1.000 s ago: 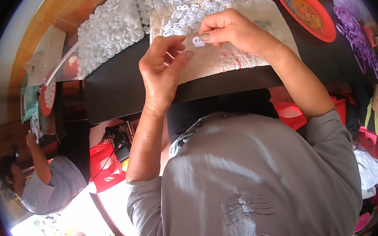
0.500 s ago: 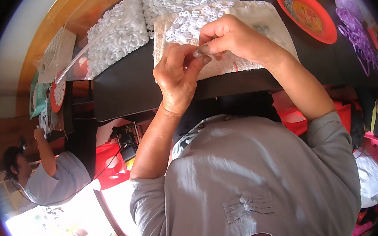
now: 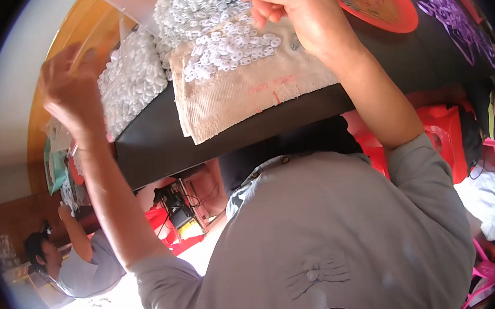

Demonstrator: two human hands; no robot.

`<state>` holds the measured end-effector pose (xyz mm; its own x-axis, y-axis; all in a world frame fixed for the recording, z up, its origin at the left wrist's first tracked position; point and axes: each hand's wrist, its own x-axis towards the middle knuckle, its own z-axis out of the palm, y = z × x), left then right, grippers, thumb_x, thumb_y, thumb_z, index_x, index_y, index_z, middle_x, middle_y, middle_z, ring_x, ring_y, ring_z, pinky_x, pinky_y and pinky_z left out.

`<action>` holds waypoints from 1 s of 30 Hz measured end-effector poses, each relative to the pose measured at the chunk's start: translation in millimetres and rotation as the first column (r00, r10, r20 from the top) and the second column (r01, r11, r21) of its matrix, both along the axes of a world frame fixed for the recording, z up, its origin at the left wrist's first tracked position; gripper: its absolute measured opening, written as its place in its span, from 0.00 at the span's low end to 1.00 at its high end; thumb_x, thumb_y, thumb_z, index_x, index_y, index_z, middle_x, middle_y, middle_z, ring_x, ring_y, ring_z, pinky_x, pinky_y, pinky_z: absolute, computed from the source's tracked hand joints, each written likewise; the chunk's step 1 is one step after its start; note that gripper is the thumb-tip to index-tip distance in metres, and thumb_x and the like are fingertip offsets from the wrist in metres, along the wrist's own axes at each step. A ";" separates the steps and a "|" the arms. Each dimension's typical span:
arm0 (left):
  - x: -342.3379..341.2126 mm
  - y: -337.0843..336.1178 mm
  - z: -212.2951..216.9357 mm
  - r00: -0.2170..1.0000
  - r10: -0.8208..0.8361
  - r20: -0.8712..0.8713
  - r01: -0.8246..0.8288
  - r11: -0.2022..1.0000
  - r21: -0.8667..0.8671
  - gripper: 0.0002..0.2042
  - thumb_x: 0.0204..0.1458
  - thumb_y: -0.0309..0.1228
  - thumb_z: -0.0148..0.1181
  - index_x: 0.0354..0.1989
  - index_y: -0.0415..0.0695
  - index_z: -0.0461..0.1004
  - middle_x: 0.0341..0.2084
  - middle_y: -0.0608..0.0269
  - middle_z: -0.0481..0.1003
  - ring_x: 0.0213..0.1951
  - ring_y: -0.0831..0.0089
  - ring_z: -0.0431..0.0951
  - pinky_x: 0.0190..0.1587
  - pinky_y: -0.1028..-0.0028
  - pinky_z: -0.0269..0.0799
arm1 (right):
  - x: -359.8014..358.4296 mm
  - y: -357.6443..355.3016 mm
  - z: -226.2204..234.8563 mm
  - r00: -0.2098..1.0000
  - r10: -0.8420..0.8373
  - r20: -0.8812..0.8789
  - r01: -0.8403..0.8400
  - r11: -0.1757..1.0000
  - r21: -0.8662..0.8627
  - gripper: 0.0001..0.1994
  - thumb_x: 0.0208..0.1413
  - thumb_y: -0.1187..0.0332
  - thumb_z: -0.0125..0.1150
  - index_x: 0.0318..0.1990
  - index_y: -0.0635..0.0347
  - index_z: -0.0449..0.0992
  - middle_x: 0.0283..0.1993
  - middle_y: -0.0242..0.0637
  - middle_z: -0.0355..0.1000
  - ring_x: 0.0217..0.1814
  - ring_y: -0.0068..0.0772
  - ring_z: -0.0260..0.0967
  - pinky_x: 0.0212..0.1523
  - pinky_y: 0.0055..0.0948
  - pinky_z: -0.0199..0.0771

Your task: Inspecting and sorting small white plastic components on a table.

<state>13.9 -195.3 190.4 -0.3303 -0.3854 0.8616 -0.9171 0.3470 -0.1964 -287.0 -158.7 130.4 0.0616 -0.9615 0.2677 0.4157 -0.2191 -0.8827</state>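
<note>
White plastic pieces (image 3: 230,51), one loose heap, each with a hole: lying just below the right hand and well to the right of the left. Right hand (image 3: 303,10): thumb brought against the bent forefinger, other fingers curled; whether a piece is gripped there, I cannot tell. Left hand (image 3: 70,87): raised far out to the side, blurred; its finger shape and any contents cannot be told. Change noted: half a second ago the hands met over the cloth; now they stand wide apart, so the two-handed work on a single piece looks, in my judgement, interrupted or finished. Beige cloth (image 3: 232,109), folded, with red marks: beneath the heap, between the hands. Clear bag (image 3: 134,79), full of white pieces: just right of the left hand. Dark table (image 3: 149,156): under all these. Red plate (image 3: 408,20): beyond the right hand, to its right. Purple ribbon (image 3: 442,8): farther right still. Another person (image 3: 85,269), grey-shirted: below the left hand, well off across the room
</note>
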 end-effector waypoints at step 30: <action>-195.1 0.3 -150.3 0.841 -0.538 -0.057 0.484 0.701 0.523 0.05 0.40 0.23 0.61 0.23 0.43 0.69 0.24 0.57 0.72 0.31 0.59 0.75 0.31 0.63 0.73 | -72.0 4.5 -58.6 0.825 -0.186 -0.534 0.175 0.982 -0.071 0.07 0.57 0.69 0.61 0.31 0.63 0.76 0.22 0.25 0.67 0.25 0.13 0.59 0.27 0.17 0.56</action>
<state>-181.2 -195.0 40.1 -0.6726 -0.4954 0.5498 -0.5558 0.8286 0.0668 -359.0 -154.2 71.8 0.0267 -0.9649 0.2612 -0.1700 -0.2619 -0.9500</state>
